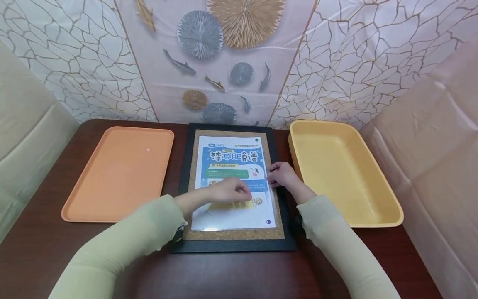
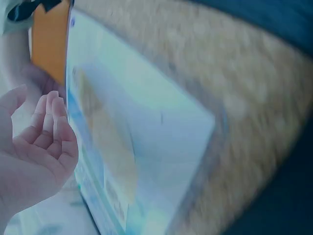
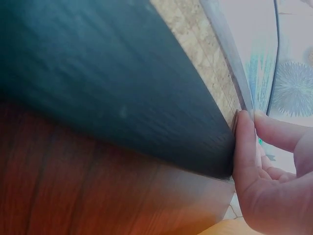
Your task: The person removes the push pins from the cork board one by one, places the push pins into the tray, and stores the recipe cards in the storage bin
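Right grip [image 1: 281,174] narrow, pinching the printed sheet [image 1: 229,160] by its right edge, contact clear only in right wrist view; left grip [image 1: 230,189] loosely curled over it, palm visible only from left wrist. Patterned backdrop [image 1: 328,62]; dark table [image 1: 242,274]; black-framed corkboard [image 1: 235,235] under sheet; yellow bin [image 1: 340,174] right; orange tray [image 1: 123,174] left.

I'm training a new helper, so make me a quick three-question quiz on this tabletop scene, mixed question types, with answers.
1. Which hand has its fingers at the edge of the sheet?
2. True or false: the tray lies on the person's right of the board.
3. What colour is the bin? A) green B) yellow C) blue

Key:
1. The right hand.
2. False; the tray lies to the left of the board.
3. B
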{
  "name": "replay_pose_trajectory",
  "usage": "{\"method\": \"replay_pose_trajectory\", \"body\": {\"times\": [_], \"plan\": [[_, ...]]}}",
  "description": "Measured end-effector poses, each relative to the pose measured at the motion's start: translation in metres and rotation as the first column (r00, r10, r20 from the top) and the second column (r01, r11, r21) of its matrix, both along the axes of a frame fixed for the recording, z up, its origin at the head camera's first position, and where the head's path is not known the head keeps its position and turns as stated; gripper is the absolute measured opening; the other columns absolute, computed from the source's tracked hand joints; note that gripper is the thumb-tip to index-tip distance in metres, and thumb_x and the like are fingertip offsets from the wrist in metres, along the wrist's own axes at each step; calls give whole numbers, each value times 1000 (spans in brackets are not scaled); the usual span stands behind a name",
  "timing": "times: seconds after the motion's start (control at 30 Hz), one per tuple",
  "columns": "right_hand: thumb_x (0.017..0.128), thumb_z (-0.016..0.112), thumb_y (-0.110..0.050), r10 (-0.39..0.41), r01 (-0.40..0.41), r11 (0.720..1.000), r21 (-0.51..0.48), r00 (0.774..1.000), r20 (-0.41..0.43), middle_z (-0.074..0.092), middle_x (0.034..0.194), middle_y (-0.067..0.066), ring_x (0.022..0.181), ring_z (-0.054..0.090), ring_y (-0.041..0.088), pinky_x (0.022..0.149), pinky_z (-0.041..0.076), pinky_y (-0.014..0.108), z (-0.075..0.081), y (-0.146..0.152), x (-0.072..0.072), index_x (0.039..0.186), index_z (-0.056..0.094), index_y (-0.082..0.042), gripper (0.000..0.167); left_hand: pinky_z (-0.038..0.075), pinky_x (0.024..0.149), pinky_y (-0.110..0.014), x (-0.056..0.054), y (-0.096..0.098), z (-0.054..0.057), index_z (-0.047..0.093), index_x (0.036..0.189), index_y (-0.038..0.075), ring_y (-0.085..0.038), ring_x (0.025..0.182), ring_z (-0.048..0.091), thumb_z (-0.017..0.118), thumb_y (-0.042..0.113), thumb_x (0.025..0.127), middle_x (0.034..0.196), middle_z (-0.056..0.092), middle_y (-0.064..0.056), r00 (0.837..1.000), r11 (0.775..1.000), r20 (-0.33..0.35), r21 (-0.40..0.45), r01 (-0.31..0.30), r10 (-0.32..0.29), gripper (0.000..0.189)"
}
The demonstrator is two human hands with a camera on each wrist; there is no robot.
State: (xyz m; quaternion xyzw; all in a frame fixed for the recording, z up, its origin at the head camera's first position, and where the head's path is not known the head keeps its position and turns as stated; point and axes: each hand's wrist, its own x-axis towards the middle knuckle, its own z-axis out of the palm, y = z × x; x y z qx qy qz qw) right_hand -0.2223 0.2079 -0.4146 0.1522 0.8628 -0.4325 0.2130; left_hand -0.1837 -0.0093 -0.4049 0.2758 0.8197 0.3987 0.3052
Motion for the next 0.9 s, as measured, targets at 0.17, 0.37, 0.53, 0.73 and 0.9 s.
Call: {"method": "replay_pose_trajectory", "body": {"times": [0.17,0.37,0.53,0.73,0.9], "plan": [[89,61,-9,2,-2,1000,3,1000,-8,58,108,20,80,64,21,74,55,29,0,0,0,122,50,-1,35,46,64,-20,8,20,-8,67,102,9,-17,75,63,60,23,90,87,70,-6,998,999,28,21,48,-49,19],[90,60,-9,5,-5,1000,5,1000,-7,58,106,19,79,63,21,73,55,28,0,-1,-1,121,50,0,34,40,58,-15,16,38,-17,66,99,4,-6,64,56,62,16,88,82,70,-7,995,994,-2,28,104,-104,17],[90,60,-8,7,-7,1000,2,1000,-2,57,108,20,81,64,22,74,55,29,2,-2,-1,122,50,-1,35,40,59,-13,23,49,-20,66,102,1,-2,63,53,63,13,87,87,71,-9,993,993,-15,29,115,-115,19],[89,60,-7,5,-5,1000,0,1000,2,56,111,21,81,63,21,75,55,30,1,-2,-2,124,49,-1,37,41,61,-12,32,59,-20,70,90,7,1,62,52,67,16,84,76,70,-2,987,994,-131,-63,85,-93,11],[89,60,-7,1,-1,1000,0,1000,4,56,111,21,80,63,22,75,55,30,0,-2,-2,124,49,0,38,40,58,-13,37,65,-22,72,81,14,0,61,52,67,20,83,70,66,7,966,984,-242,-170,52,-93,8]]}}
